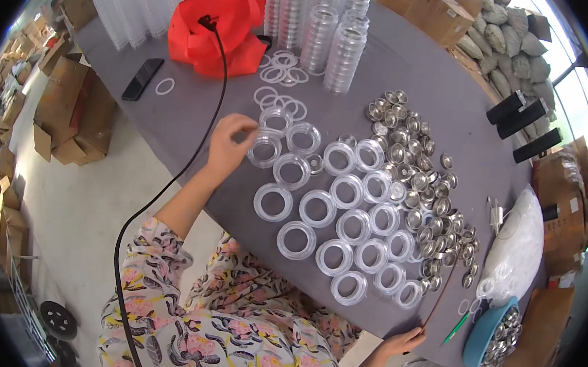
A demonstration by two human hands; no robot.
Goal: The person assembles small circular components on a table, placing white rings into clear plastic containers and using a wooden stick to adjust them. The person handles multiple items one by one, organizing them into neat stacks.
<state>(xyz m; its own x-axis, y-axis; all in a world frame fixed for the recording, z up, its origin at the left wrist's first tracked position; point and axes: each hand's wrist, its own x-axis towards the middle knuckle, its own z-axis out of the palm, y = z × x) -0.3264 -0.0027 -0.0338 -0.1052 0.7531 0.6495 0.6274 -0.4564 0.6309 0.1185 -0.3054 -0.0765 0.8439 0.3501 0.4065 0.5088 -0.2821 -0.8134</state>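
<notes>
Grey counter [176, 117] crowded with clear plastic rings: the left hand [230, 140] pinches one clear ring [264, 149] at the rows' top-left corner; the right hand [402, 342] grips a thin stick [440, 297] at the near edge.

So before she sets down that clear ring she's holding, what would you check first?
1. Left hand grips the clear ring at its rim: ok.
2. Laid-out rings sit in rows, none stacked: ok.
3. Pile of metal caps stays beside the rows: ok.
4. Right hand holds a thin stick at the table edge: ok.
5. Black cable crosses the table near the left hand: not ok.
6. Ring free of cracks: cannot tell.
</notes>
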